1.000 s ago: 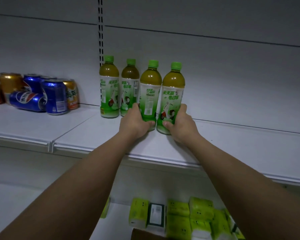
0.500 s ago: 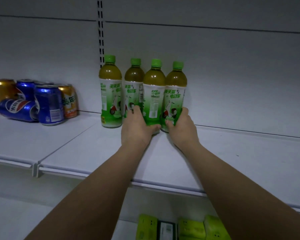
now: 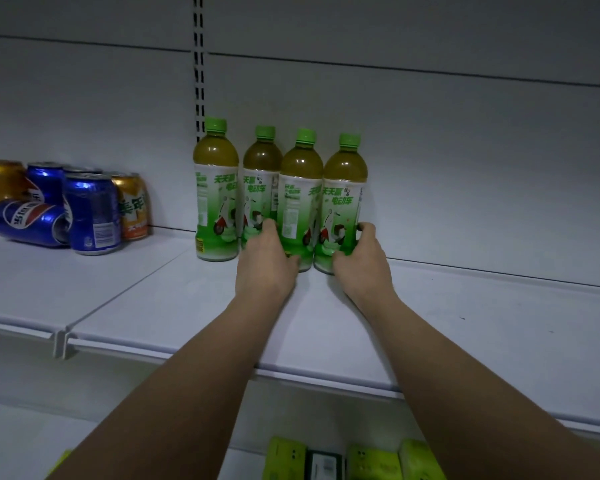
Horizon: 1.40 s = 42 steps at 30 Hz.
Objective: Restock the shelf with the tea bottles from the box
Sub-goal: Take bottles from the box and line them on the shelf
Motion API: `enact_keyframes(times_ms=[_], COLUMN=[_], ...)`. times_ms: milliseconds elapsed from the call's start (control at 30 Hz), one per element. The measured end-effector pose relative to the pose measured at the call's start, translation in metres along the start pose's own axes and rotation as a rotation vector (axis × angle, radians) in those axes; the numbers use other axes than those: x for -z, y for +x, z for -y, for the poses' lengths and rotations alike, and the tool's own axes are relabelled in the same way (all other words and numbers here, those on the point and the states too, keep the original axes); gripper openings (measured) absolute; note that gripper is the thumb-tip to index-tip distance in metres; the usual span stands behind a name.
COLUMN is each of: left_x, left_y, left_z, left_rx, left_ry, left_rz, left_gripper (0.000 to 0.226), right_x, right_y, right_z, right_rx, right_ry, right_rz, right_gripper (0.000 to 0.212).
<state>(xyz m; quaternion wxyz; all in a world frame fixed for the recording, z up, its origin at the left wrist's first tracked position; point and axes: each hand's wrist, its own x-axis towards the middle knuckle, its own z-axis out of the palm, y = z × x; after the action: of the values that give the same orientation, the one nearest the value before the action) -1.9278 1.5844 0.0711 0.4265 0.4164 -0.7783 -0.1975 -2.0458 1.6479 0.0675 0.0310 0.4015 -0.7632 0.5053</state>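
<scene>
Both hands (image 3: 314, 263) on bottles (image 3: 323, 209); shelf (image 3: 482, 323) rightward bare.

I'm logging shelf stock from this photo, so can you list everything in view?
tea bottles: four, green caps and labels, upright in a row at the back of the shelf.
blue cans: three at least, left part of the shelf; one lies on its side.
gold cans: two, among the blue cans.
green packs: several, lower shelf, cut off by the frame.
left hand: around the third bottle's base.
right hand: around the rightmost bottle's base.
</scene>
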Motion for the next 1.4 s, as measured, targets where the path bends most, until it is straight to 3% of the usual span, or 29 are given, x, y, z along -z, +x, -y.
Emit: enact_keyframes(times_ms=[167,567,733,833,933,1100,1267,1400], left_x=[0.002,0.022,0.052,0.079,0.105,0.130,0.118,0.062], left_y=[-0.003,-0.019,-0.055,-0.076,-0.097,-0.152,-0.233,-0.332], left_z=[-0.002,-0.016,-0.020,-0.027,-0.041,-0.050,-0.020,0.037], left_rx=[-0.054,-0.055,-0.005,-0.113,-0.143,-0.087,0.010,0.272], left_ry=[0.101,0.050,0.061,0.165,0.242,0.118,-0.003,-0.120], left_rz=[-0.076,0.019,0.124,0.229,0.323,0.381,0.574,0.693], left_gripper=[0.041,0.025,0.037,0.043,0.041,0.028,0.019,0.023], right_x=[-0.002,0.020,0.062,0.093,0.119,0.145,0.143,0.117], right_y=[0.004,-0.024,-0.059,-0.081,-0.107,-0.157,-0.234,-0.332], right_z=[-0.004,0.012,0.029,0.045,0.059,0.064,0.017,-0.082], right_rx=[-0.003,-0.047,-0.078,-0.075,-0.074,-0.074,-0.092,-0.362], right_ry=[-0.002,-0.119,-0.163,-0.171,-0.202,-0.237,-0.254,-0.128], right_rz=[0.004,-0.030,0.127,0.204,0.278,0.363,0.410,0.512], right_gripper=[0.048,0.035,0.036,0.035,0.038,0.038,0.028,0.025])
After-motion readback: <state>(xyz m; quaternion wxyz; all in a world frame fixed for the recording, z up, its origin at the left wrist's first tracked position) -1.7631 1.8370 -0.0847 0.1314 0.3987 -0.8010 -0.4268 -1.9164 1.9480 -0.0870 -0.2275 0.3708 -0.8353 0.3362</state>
